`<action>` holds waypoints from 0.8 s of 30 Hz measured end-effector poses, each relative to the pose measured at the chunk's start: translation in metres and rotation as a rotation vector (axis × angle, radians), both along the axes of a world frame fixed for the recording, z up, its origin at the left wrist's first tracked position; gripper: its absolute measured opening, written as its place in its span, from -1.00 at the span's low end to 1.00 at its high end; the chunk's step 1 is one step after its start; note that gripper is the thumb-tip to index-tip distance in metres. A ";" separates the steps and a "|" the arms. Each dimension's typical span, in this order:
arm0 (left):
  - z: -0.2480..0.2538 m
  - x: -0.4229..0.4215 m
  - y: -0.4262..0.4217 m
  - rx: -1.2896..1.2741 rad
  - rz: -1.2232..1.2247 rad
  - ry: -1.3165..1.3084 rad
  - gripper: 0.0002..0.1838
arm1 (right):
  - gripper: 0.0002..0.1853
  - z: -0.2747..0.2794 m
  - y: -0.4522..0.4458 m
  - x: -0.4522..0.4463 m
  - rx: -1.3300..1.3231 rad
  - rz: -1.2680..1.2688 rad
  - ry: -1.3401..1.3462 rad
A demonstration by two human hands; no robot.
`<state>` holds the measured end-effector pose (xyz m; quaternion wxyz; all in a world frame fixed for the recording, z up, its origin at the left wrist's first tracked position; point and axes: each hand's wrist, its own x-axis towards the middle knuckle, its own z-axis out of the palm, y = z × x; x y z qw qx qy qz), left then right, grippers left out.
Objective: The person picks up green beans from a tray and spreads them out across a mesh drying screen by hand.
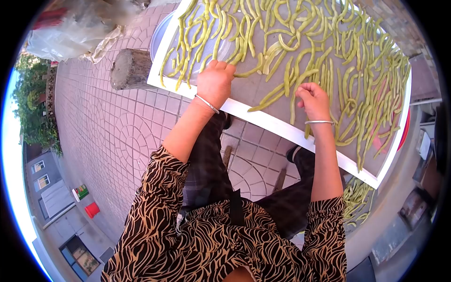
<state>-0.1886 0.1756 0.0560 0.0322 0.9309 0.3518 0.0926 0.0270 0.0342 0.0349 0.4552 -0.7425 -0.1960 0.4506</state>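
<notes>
Pale green beans [282,89] lie spread over a mesh screen [246,91] in a white frame [270,123]. My left hand [216,83] is closed above the screen's near left part. One green bean [249,73] runs out from beside its fingers and looks gripped there. Farther right, my right hand [314,100] is closed in a pinch just over the screen. Beans lie close around its fingertips, but whatever is between them is hidden. Each wrist wears a silver bangle.
A log stump [129,69] stands by the frame's left corner, near a blue-grey basin [162,35]. More beans [357,199] lie below the right corner. Paving tiles [103,122] cover the ground. A red bucket [92,210] sits far left, and plastic sheeting [70,37] lies upper left.
</notes>
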 end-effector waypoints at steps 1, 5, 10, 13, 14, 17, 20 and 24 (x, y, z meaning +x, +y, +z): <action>0.002 -0.006 0.005 0.028 0.010 -0.013 -0.87 | -0.79 0.001 0.001 -0.001 -0.004 0.001 0.001; 0.017 -0.018 0.020 0.096 0.055 -0.111 -0.89 | -0.80 0.001 0.002 -0.003 0.007 0.013 0.009; 0.020 -0.020 0.032 0.076 0.135 -0.281 -0.93 | -0.80 -0.005 0.002 -0.003 0.022 0.020 0.024; 0.012 -0.025 0.036 0.057 0.205 -0.250 -0.93 | -0.80 -0.004 0.002 -0.003 0.035 0.012 0.048; 0.008 -0.028 0.037 0.053 0.231 -0.215 -0.93 | -0.80 -0.002 0.002 -0.003 0.028 0.012 0.049; -0.001 -0.038 0.038 -0.006 0.308 -0.067 -0.90 | -0.80 0.001 0.002 -0.002 0.016 0.009 0.050; -0.003 -0.043 0.037 -0.146 0.413 -0.046 -0.87 | -0.81 0.001 0.002 -0.003 0.015 0.006 0.051; -0.003 -0.048 0.039 -0.255 0.540 0.042 -0.91 | -0.81 0.002 0.002 -0.003 0.004 0.009 0.045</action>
